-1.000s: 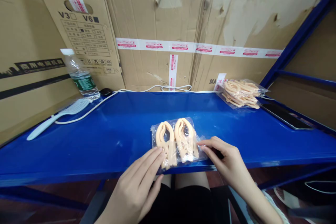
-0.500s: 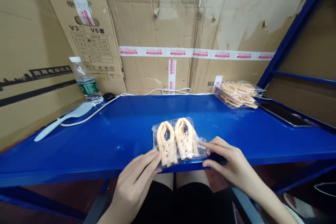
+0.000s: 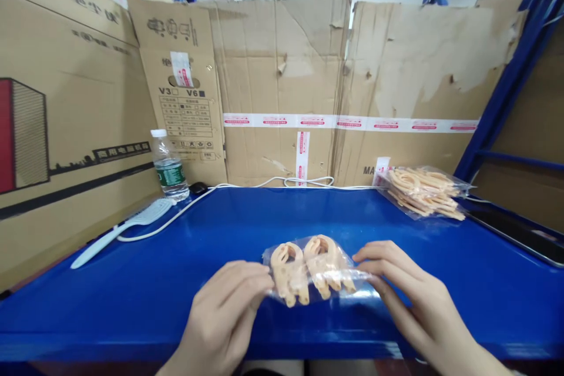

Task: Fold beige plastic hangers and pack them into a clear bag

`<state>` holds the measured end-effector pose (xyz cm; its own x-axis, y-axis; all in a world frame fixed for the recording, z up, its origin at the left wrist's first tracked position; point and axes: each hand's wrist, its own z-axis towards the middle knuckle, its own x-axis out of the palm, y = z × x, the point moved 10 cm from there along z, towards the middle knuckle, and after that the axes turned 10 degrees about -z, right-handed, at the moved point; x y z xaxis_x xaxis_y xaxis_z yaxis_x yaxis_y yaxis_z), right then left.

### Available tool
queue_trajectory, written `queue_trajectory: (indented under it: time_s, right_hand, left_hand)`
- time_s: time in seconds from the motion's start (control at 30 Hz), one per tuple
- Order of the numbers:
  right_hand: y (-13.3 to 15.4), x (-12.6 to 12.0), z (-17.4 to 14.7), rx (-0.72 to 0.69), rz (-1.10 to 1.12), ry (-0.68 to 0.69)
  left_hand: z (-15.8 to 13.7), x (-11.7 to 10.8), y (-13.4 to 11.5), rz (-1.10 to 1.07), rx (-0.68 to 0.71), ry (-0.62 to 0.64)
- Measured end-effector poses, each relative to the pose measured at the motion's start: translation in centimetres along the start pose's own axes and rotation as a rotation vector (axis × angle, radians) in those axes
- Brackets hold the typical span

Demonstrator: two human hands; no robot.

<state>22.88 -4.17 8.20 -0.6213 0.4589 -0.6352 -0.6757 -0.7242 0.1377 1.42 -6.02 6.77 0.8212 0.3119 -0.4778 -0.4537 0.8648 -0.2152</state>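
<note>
In front of me is a clear plastic bag [image 3: 343, 254] holding two pale beige folded plastic pieces [image 3: 288, 267] that look like folding hangers, lying side by side. My left hand [image 3: 224, 305] is closed on the bag's left edge, its thumb mostly hidden beneath. At the opposite side, my right hand [image 3: 409, 294] pinches the right edge of the film between thumb and fingers. The bag's near side seems tilted up off the blue table; whether its far edge touches the surface I cannot tell.
A pile of similar bagged beige pieces [image 3: 423, 191] sits at the back right, beside a dark phone or tablet [image 3: 520, 235]. At left are a water bottle [image 3: 170, 167], a pale blue hairbrush [image 3: 127, 229] and a white cable [image 3: 194, 208]. Cardboard panels [image 3: 282, 82] wall the blue table [image 3: 211, 223].
My view has tilted upward. The bag has turned slightly and its near side has risen. My right thumb and fingers have closed on its right edge; my left hand keeps its hold.
</note>
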Motion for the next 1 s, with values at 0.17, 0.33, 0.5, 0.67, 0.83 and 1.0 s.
queue_trajectory:
  time_s: [0.17, 0.33, 0.5, 0.67, 0.83, 1.0]
  right_hand:
    - [-3.0, 3.0, 7.9, 0.1, 0.143, 0.085]
    - [-7.0, 10.7, 14.8, 0.367, 0.391, 0.162]
    - [-8.8, 20.3, 19.5, 0.524, 0.385, 0.228]
    - [-10.1, 29.0, 22.0, 0.652, 0.314, 0.337]
    - [-10.8, 33.0, 22.8, 0.687, 0.197, 0.384]
    - [-11.4, 34.1, 22.3, 0.659, 0.112, 0.421]
  left_hand:
    - [4.2, -1.6, 8.6, -0.244, -0.496, -0.057]
    - [3.0, -2.6, 18.6, -0.418, -0.867, -0.354]
    - [2.0, -4.1, 27.2, -0.213, -1.095, -0.332]
    - [2.8, -7.2, 33.1, 0.117, -1.198, -0.208]
    - [3.0, -7.8, 36.2, 0.418, -1.217, -0.015]
    - [3.1, -6.7, 37.4, 0.617, -1.169, 0.126]
